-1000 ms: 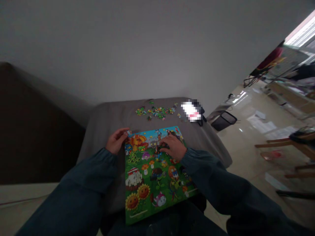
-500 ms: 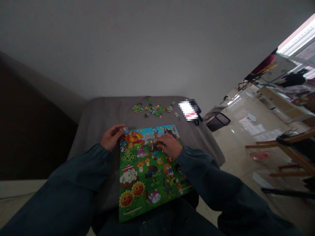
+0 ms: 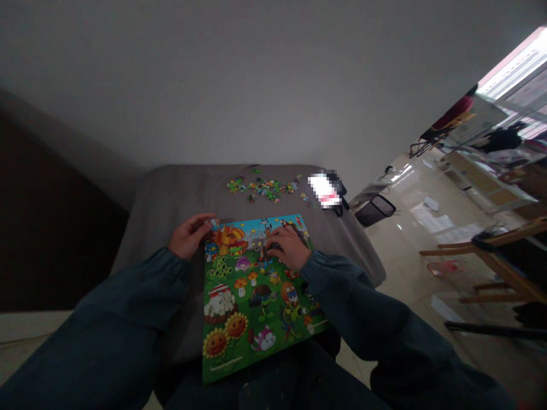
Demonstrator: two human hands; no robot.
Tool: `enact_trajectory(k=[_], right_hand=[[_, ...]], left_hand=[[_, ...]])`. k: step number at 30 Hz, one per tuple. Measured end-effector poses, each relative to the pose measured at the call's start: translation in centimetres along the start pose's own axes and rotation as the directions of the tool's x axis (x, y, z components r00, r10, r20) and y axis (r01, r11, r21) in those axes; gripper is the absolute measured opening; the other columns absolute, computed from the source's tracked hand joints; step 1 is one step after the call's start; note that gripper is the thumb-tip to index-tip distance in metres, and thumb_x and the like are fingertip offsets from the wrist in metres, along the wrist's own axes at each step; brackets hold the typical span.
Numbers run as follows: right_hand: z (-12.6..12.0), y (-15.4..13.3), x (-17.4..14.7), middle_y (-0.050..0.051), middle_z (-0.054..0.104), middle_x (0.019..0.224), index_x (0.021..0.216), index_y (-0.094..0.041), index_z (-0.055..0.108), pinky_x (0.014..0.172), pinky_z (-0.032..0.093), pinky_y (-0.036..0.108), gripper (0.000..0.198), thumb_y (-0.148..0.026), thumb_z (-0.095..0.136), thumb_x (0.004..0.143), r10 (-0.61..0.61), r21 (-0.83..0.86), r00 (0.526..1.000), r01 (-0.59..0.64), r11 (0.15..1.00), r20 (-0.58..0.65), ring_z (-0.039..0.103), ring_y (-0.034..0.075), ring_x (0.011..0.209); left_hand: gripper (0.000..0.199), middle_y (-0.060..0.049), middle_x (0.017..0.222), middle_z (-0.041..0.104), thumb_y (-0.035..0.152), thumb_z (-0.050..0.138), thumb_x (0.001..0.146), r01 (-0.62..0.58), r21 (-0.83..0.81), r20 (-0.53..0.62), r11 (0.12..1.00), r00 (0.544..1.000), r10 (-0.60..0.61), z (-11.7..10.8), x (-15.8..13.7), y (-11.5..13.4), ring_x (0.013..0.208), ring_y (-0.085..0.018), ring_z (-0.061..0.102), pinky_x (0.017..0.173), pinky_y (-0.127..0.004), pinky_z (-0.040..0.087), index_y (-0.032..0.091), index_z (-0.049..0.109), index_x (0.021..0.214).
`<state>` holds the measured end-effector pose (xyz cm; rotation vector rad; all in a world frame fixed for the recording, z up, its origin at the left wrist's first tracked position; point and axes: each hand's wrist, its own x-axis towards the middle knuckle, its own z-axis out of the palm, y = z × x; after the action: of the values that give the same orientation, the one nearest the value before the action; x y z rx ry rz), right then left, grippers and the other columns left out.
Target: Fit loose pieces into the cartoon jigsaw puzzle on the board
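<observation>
A colourful cartoon puzzle board (image 3: 231, 341), with sunflowers, mushrooms and other characters on green, lies tilted with its near edge over my lap. At its far left corner my left hand (image 3: 188, 236) is closed, thumb and fingers pinching a small light-blue puzzle piece (image 3: 214, 224). My right hand (image 3: 290, 247) rests over the upper right part of the board, its fingers bent down onto the picture. Whatever lies under those fingertips is hidden. Beyond the board, several loose puzzle pieces (image 3: 271, 189) are scattered in a pile.
A grey cloth-covered table (image 3: 171, 193) stands against a pale wall (image 3: 256, 85). At its back right lies a bright, pixelated item (image 3: 325, 191) with a black strap. On the floor to the right are a dark mesh bin (image 3: 376, 210) and a wooden chair (image 3: 491, 256).
The view has shifted slightly, so everything sits a little further left. Both hands keep nearly the same places on the board; the right fingers have moved only slightly.
</observation>
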<state>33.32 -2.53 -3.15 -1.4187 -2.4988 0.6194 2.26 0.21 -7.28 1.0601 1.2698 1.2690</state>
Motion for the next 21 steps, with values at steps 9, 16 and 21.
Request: enact_trajectory(k=[9, 16, 21], right_hand=[[0.66, 0.28, 0.17, 0.010, 0.061, 0.114, 0.096, -0.020, 0.078, 0.101, 0.040, 0.045, 0.014, -0.032, 0.082, 0.090, 0.084, 0.001, 0.996, -0.084, 0.996, -0.022, 0.048, 0.029, 0.116], [0.77, 0.50, 0.23, 0.010, 0.061, 0.116, 0.092, -0.020, 0.077, 0.101, 0.040, 0.046, 0.015, -0.034, 0.082, 0.090, 0.090, 0.000, 0.995, -0.090, 0.996, -0.039, 0.047, 0.029, 0.117], [0.75, 0.54, 0.18, 0.009, 0.061, 0.115, 0.091, -0.020, 0.076, 0.101, 0.040, 0.046, 0.015, -0.035, 0.081, 0.092, 0.079, -0.001, 0.995, -0.079, 0.997, -0.052, 0.047, 0.029, 0.117]], left_hand=[[0.070, -0.006, 0.094, 0.079, 0.067, 0.092, 0.054, 0.000, 0.004, -0.002, 1.000, 1.000, 0.000, 0.10, -0.09, 0.30, 0.065, -0.017, 0.071, 0.064, -0.032, 0.064, 0.019, 0.076, 0.102], [0.065, -0.006, 0.094, 0.079, 0.063, 0.091, 0.057, -0.004, 0.016, 0.006, 1.000, 1.000, 0.004, 0.20, -0.18, 0.46, 0.065, -0.017, 0.070, 0.063, -0.031, 0.063, 0.019, 0.075, 0.102], [0.064, -0.005, 0.088, 0.077, 0.062, 0.090, 0.058, -0.005, 0.016, 0.007, 1.000, 1.000, 0.005, 0.18, -0.19, 0.42, 0.065, -0.018, 0.070, 0.062, -0.032, 0.063, 0.019, 0.075, 0.102]])
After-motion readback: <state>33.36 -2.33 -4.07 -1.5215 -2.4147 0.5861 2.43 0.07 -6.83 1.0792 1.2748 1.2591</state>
